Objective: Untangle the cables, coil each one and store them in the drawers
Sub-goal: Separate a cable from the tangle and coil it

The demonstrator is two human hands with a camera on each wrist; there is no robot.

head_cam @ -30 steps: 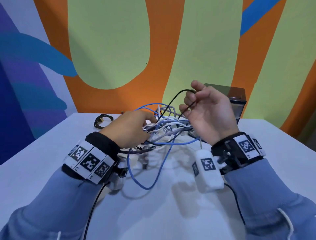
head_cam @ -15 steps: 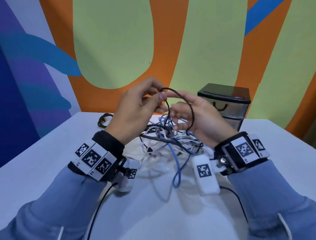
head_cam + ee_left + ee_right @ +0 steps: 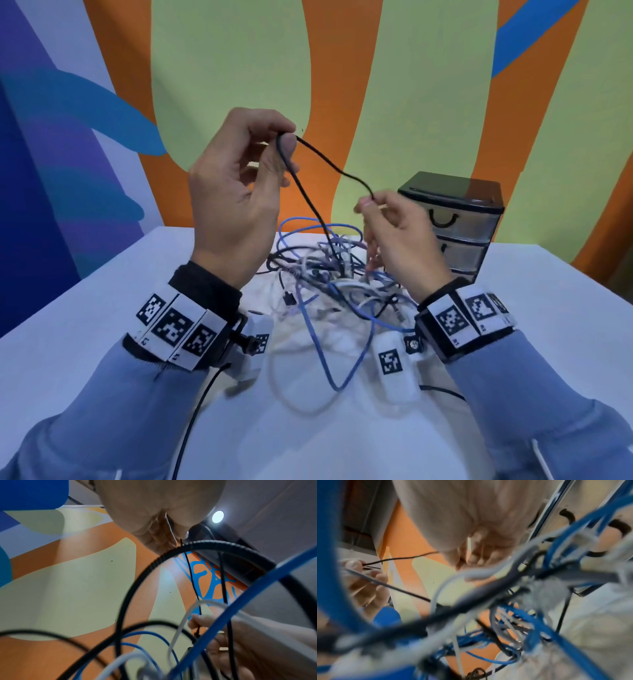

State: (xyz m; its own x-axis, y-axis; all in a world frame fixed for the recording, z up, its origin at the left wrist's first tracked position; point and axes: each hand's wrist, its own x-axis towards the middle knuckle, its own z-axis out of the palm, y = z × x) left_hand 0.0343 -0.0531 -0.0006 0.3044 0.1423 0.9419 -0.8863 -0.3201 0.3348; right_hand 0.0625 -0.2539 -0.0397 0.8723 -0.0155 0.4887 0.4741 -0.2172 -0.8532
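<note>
Change: since half a second earlier, the left hand [image 3: 236, 192] had risen and the hands had parted, drawing the thin black cable [image 3: 329, 164] out.
Grips: left pinched it high; right hand [image 3: 397, 236] pinched its end.
Tangle [image 3: 339, 274]: on the bench [image 3: 68, 325], by the closed drawers [image 3: 459, 226].
Meaning: one cable probably nearly free, uncoiled.

A thin black cable [image 3: 329, 161] with a smooth, matt jacket is pinched above a heap of cables [image 3: 339, 281] in blue, white and grey, their rubbery sheaths faintly shiny. In the left wrist view, one thicker black cable [image 3: 214, 543] shows a ribbed, braided-looking surface. Behind the heap stands a plastic drawer unit [image 3: 455, 222], its black top glossy, its drawer fronts translucent and smoky. The table [image 3: 68, 325] under the heap looks smooth, white and matt.
</note>
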